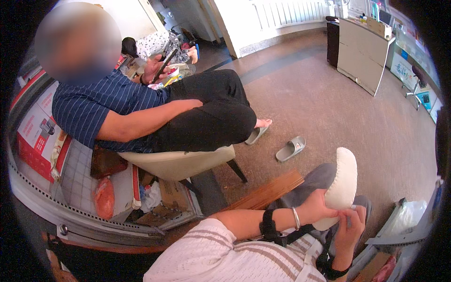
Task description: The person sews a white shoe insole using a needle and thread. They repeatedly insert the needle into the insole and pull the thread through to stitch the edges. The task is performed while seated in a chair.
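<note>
My left hand (316, 207) grips a cream fabric insole (341, 174) near its narrow middle, above my lap. Along the insole's left edge runs a row of small stitches. Part of the sole is hidden behind my hands. The thumb and forefinger of my right hand (353, 220) are pinched together at the insole's edge, close to my left thumb. A metal band sits on a finger of that hand. Any needle or thread between the fingertips is too small to make out. Under the insole are my grey trousers (319, 176).
A person (116, 112) sits at left on a cream chair (183, 162), holding a phone (165, 66). A grey slipper (290, 148) lies on the floor. A wooden board (266, 188) is beside my left arm. Behind, another person lies near the doorway; a white counter (363, 56) stands right.
</note>
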The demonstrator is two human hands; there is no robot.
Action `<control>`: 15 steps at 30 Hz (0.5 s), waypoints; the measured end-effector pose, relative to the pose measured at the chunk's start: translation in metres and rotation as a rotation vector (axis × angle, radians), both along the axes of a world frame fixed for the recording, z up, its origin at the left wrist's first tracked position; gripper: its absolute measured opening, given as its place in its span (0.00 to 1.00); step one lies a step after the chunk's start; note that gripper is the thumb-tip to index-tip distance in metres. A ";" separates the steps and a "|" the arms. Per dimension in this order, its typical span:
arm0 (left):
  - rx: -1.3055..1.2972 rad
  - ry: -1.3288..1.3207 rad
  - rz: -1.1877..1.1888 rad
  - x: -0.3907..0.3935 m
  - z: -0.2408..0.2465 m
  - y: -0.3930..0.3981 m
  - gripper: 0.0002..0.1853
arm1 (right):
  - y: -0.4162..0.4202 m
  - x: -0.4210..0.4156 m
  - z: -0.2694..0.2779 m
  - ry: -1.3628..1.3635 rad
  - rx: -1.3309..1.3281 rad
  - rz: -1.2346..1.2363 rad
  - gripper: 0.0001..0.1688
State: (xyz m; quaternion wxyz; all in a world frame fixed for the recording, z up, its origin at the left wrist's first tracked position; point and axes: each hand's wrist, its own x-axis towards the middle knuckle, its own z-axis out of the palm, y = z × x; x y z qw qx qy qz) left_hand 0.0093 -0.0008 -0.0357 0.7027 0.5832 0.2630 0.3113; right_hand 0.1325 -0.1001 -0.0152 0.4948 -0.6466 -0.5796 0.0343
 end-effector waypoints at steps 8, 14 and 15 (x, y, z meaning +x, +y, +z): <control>0.086 0.060 0.011 0.000 0.014 0.000 0.20 | 0.000 0.003 0.008 -0.083 -0.009 0.059 0.03; 0.149 0.159 0.033 0.000 0.012 -0.003 0.21 | -0.003 0.005 0.004 0.196 0.245 0.098 0.03; 0.145 0.155 0.027 0.000 0.012 -0.002 0.22 | -0.002 0.008 0.004 0.277 0.263 0.134 0.04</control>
